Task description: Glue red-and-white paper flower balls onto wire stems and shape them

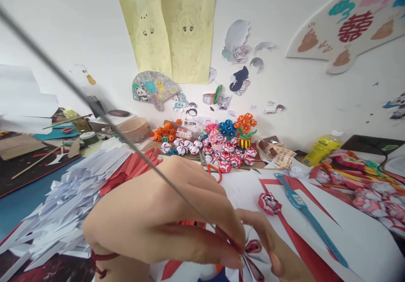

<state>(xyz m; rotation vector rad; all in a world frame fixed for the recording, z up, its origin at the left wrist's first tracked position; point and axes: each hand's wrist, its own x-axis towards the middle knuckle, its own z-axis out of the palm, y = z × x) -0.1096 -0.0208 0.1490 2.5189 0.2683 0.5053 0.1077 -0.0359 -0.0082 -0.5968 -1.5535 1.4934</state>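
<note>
My left hand, with a red cord bracelet at its wrist, reaches across the lower middle. Its thumb and fingers are pinched together at the edge of a white and red folded paper flower. My right hand curls round the flower's far and right side, fingers bent against it. The lower part of the flower runs out of the picture. Below my left hand, a dark blue thing shows only in part. Right of my hands, a finished-looking red and white paper ball lies on white paper.
Loose white paper strips and red strips pile up left. Orange-handled scissors lie behind my hands, near several paper balls. A blue watch lies right. A yellow bottle stands by the wall. A thin grey cord crosses the view.
</note>
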